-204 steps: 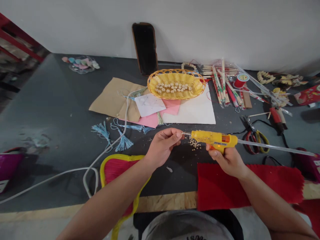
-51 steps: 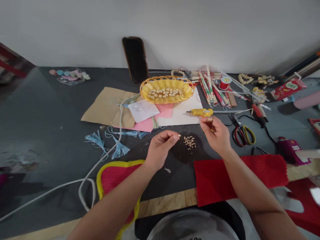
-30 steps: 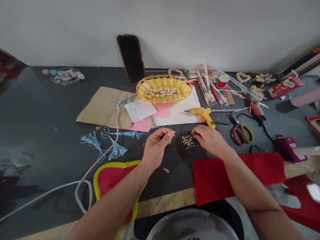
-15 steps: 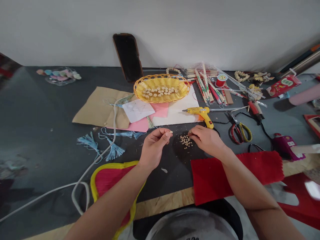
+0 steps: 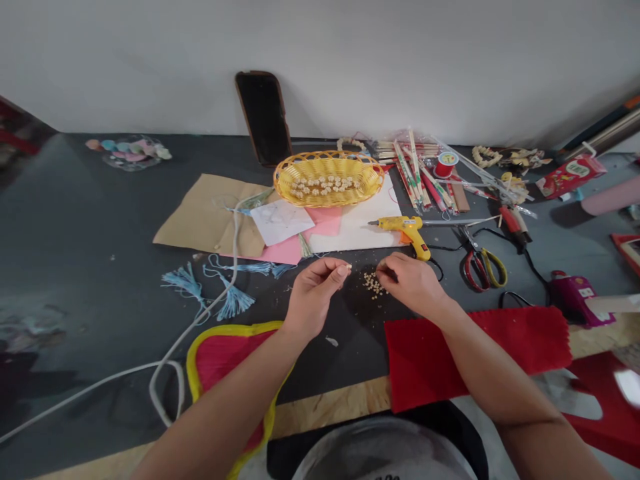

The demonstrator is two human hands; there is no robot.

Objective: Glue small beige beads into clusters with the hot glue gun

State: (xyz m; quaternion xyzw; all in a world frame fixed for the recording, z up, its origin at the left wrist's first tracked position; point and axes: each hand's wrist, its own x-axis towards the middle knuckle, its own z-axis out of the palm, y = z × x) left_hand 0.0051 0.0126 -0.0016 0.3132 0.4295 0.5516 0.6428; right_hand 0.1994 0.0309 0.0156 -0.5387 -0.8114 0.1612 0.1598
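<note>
My left hand [image 5: 314, 293] is closed in a pinch, with a tiny pale bead-like piece [image 5: 349, 267] at the tips of thumb and forefinger. To its right lies a loose pile of small tan seed-like bits [image 5: 373, 284] on the dark table. Over the right edge of that pile, my right hand [image 5: 411, 283] has its fingers drawn together, and whatever they pinch is hidden. Behind both hands, a yellow woven basket [image 5: 327, 193] holds several small flower-shaped clusters [image 5: 325, 183]. A yellow glue gun [image 5: 407, 230] lies just beyond my right hand.
Scissors [image 5: 483, 263] and a purple power adapter [image 5: 580, 299] are on the right. Red felt [image 5: 425, 360] lies under my right forearm. Blue tassels [image 5: 235, 301], a white cable [image 5: 190, 327] and brown paper [image 5: 200, 217] are to the left. A phone [image 5: 263, 117] leans on the wall.
The view has shifted slightly, so most things appear a little further right. My right fingers have edged left over the pile; the left hand keeps its pinch.
</note>
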